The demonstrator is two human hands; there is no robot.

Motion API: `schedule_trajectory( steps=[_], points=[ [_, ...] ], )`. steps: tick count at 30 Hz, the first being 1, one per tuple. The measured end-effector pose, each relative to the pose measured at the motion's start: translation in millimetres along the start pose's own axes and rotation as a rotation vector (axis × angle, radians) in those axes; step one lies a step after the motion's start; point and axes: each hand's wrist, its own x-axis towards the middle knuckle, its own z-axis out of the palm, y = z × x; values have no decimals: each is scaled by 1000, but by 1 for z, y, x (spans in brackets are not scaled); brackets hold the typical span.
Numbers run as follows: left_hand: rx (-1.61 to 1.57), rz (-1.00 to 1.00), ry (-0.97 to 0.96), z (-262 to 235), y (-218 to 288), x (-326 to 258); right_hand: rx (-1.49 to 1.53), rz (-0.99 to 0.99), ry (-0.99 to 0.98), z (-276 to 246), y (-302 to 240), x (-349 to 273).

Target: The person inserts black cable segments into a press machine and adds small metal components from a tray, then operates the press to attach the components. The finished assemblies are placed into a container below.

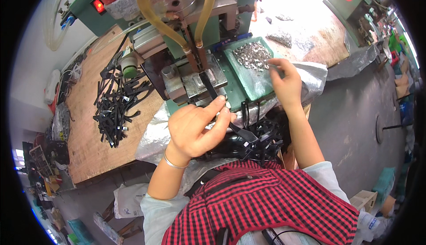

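Observation:
My left hand (197, 127) grips a long black plastic arm piece (222, 107), its far end resting in the metal fixture (199, 83) of a green press machine (186, 32). My right hand (286, 81) reaches over a green tray (242, 83) and pinches at a heap of small silvery metal parts (253, 54); whether a part is held I cannot tell. A tangle of black plastic pieces (262, 134) lies in a clear bag just below both hands, near my red checked apron.
Several finished black pieces (117, 107) are piled on the wooden bench (88, 143) at left. Yellowish hoses (153, 14) loop over the press. Another green machine (353, 1) stands far right. A clear plastic sheet (310, 74) drapes the bench edge; grey floor (350, 125) lies right.

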Motion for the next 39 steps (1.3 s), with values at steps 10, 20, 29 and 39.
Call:
schedule_trajectory(
  steps=[10,20,29,39],
  points=[
    [-39,-313,-1,-18,38,-26,-452,-270,-109,17,1,-6],
    [331,-832,627,-136,5,-43,187,80,-12,11,-4,-8],
    [805,-464,-764,-59,-150,-168,450,291,-81,11,5,-8],
    [403,-803,-165,-64,-120,-144,6,98,195,-36,16,-57]
  ],
)
